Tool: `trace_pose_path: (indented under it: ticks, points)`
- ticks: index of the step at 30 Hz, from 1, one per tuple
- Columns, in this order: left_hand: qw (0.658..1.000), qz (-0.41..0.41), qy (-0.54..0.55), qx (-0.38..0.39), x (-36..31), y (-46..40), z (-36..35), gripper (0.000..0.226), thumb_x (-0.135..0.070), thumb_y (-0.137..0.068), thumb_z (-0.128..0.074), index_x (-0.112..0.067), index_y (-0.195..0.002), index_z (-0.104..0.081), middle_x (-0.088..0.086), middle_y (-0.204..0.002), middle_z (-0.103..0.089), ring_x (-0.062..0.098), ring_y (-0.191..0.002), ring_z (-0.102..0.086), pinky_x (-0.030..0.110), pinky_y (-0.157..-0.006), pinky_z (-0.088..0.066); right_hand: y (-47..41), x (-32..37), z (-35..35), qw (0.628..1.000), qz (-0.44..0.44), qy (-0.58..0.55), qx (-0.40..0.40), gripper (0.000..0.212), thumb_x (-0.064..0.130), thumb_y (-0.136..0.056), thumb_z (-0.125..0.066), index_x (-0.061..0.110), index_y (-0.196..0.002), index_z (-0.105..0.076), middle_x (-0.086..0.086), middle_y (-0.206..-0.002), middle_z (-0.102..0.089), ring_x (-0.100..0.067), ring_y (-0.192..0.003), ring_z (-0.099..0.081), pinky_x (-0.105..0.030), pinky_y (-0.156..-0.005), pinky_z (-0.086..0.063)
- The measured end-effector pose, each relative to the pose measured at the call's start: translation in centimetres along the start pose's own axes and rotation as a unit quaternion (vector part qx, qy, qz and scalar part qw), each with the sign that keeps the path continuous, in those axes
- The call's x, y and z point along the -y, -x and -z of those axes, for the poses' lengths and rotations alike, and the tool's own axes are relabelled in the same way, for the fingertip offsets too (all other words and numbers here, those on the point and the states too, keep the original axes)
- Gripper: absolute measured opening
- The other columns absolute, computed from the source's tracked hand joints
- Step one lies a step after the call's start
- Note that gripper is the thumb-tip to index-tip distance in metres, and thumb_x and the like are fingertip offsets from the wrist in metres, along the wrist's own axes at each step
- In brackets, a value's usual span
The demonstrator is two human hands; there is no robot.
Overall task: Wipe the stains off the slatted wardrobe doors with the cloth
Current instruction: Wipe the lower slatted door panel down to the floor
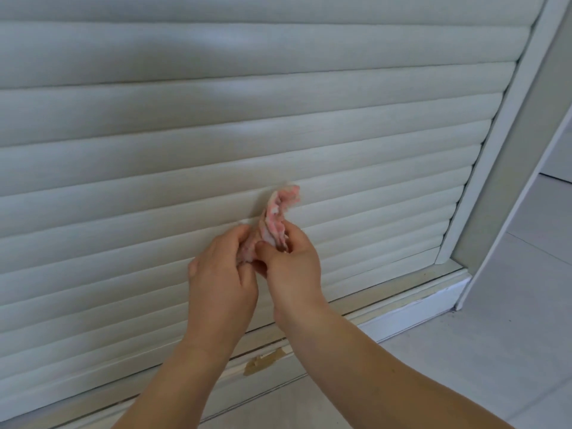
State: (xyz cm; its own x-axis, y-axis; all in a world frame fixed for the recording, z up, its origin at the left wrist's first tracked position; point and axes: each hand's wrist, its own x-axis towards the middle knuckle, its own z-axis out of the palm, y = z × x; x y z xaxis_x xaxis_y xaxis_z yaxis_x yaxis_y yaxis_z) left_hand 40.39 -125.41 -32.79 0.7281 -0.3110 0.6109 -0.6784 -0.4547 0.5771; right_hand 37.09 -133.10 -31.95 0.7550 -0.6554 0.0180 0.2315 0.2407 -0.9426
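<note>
A white slatted wardrobe door [216,134] fills most of the head view. In front of its lower slats both my hands hold a small pink-and-white cloth [276,215], bunched up. My left hand [221,274] grips the cloth's lower end, fingers curled round it. Just to its right, my right hand [289,264] pinches the cloth's middle with thumb and fingers. The cloth's free end sticks up above my hands, close to a slat; I cannot tell whether it touches. No distinct stain shows on the slats.
The door's white frame [483,168] runs down the right side. A baseboard [411,308] lies under it, with chipped paint [263,360] on the bottom rail. Pale floor tiles [495,351] spread to the right.
</note>
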Motion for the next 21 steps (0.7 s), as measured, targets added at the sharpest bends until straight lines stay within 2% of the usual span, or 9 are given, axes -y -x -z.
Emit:
trace_pose_path:
  ticks: [3,6,8,10,14,16,19,21]
  points:
    - [0.993,0.04,0.107,-0.004,-2.5,-1.1,1.4,0.046,-0.021,-0.076,-0.041,-0.027,-0.12,-0.057,-0.018,-0.108,-0.057,-0.007,-0.096,-0.051,-0.003,-0.081,-0.03,-0.1,3.5,0.2,0.999,0.007,-0.017,0.051,0.036,-0.013,-0.084,-0.05,0.012,-0.103,-0.067,-0.013,-0.094,-0.07,-0.026,-0.089,-0.067,-0.041,-0.085,-0.053]
    - [0.989,0.047,0.137,-0.009,-4.5,-2.8,2.4,0.04,-0.024,-0.075,-0.047,-0.041,-0.112,-0.05,-0.03,-0.101,-0.052,-0.019,-0.091,-0.05,-0.005,-0.077,-0.031,-0.6,6.9,0.3,0.992,-0.029,-0.034,0.118,0.026,-0.005,-0.089,-0.051,0.008,-0.107,-0.065,-0.015,-0.094,-0.07,-0.023,-0.084,-0.066,-0.034,-0.075,-0.057]
    - [0.992,0.058,0.116,0.002,-5.4,-3.9,3.2,0.046,-0.029,-0.074,-0.052,-0.034,-0.119,-0.055,-0.026,-0.1,-0.053,-0.014,-0.094,-0.051,-0.003,-0.078,-0.032,-1.0,9.0,0.2,0.986,-0.076,-0.046,0.141,0.018,0.006,-0.093,-0.053,0.008,-0.105,-0.066,-0.011,-0.087,-0.071,-0.018,-0.076,-0.068,-0.028,-0.062,-0.055]
    - [0.993,0.08,0.09,0.02,-6.2,-5.6,4.4,0.054,-0.033,-0.071,-0.059,-0.027,-0.125,-0.057,-0.019,-0.105,-0.055,-0.006,-0.097,-0.051,-0.001,-0.081,-0.033,-1.6,11.4,-0.6,0.982,-0.121,-0.034,0.144,0.018,0.016,-0.094,-0.053,0.009,-0.104,-0.067,-0.006,-0.08,-0.072,-0.015,-0.07,-0.068,-0.026,-0.059,-0.053]
    - [0.987,0.119,0.068,0.085,-9.1,-8.6,7.9,0.057,-0.039,-0.067,-0.062,-0.033,-0.124,-0.057,-0.02,-0.101,-0.053,-0.005,-0.096,-0.05,0.0,-0.077,-0.034,-2.2,16.8,-1.9,0.965,-0.21,0.056,0.149,0.031,0.036,-0.093,-0.053,0.013,-0.107,-0.067,-0.007,-0.095,-0.073,-0.019,-0.087,-0.069,-0.027,-0.072,-0.054]
    - [0.979,0.143,0.072,0.123,-11.1,-9.5,10.1,0.05,-0.038,-0.073,-0.064,-0.029,-0.122,-0.06,-0.017,-0.101,-0.056,-0.004,-0.092,-0.054,0.001,-0.077,-0.037,-1.6,19.7,-2.4,0.95,-0.245,0.114,0.158,0.037,0.045,-0.092,-0.05,0.016,-0.106,-0.068,-0.003,-0.098,-0.073,-0.017,-0.096,-0.068,-0.028,-0.079,-0.051]
    - [0.958,0.219,0.102,0.156,-14.0,-12.1,13.7,0.034,-0.015,-0.086,-0.064,-0.026,-0.117,-0.064,-0.014,-0.098,-0.059,-0.006,-0.089,-0.056,0.003,-0.071,-0.039,-1.0,25.5,-3.9,0.923,-0.306,0.172,0.159,0.044,0.054,-0.091,-0.047,0.018,-0.098,-0.071,0.002,-0.096,-0.074,-0.014,-0.095,-0.066,-0.031,-0.085,-0.044]
    - [0.939,0.271,0.133,0.163,-16.6,-13.8,16.3,0.023,-0.015,-0.09,-0.059,-0.028,-0.105,-0.069,-0.007,-0.086,-0.064,0.001,-0.075,-0.06,0.008,-0.065,-0.043,-0.5,29.0,-4.9,0.912,-0.328,0.186,0.163,0.048,0.061,-0.087,-0.049,0.018,-0.089,-0.072,0.003,-0.094,-0.072,-0.012,-0.089,-0.063,-0.031,-0.084,-0.042]
